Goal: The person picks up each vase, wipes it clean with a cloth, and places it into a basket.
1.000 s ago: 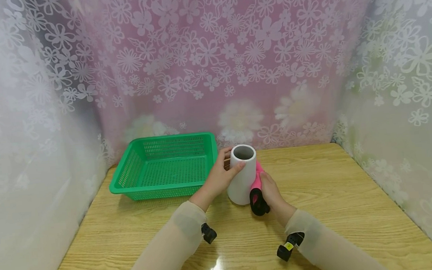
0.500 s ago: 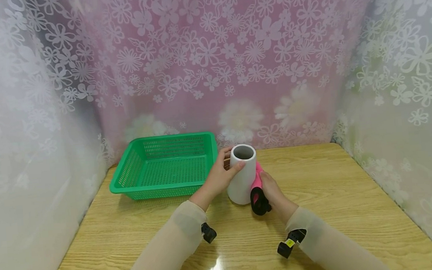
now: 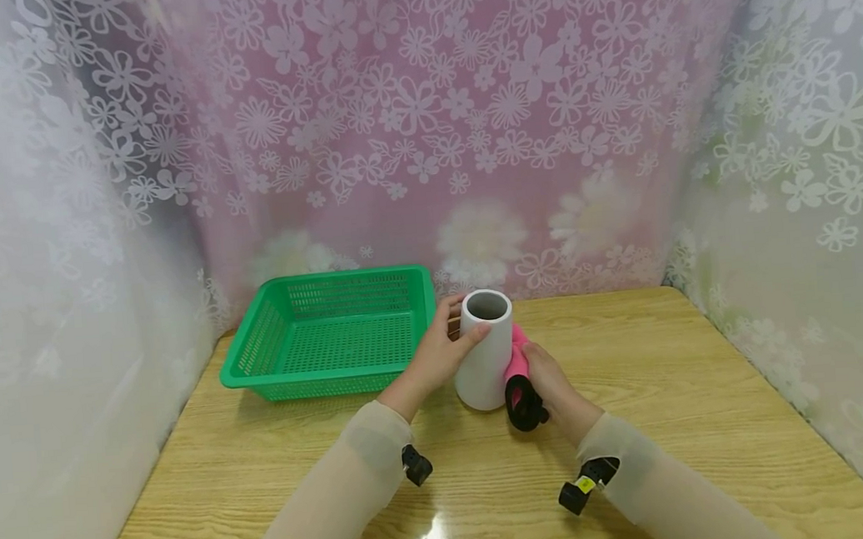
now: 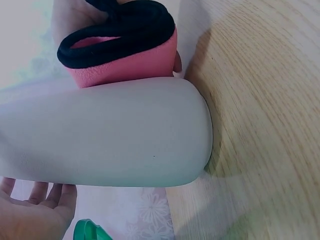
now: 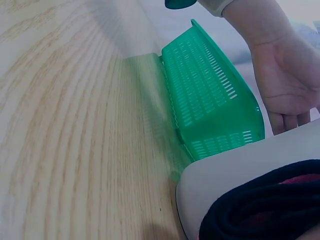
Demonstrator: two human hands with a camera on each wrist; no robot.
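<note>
The vase is stood upright on the tabletop, mouth upward, to the right of the basket, and is flanked by two hands. Its upper left side is enclosed by the left hand, whose grip is curled round the vase, the thumb laid across the near face and the fingers passed behind; by this hold, it may be judged, the tall, narrow body is guarded against tipping or turning. The cloth, pink with a black edge, is held in the right hand and laid against the right side of the vase; this second grip is closed on the fabric, though most of its fingers are hidden. The hands are set on opposite sides, presumably so that pressure from the cloth can be met by the left hand. Because the base appears to be borne by the tabletop, little weight need be carried. The basket is placed at the rear left, where the right side of the vase is left accessible.
</note>
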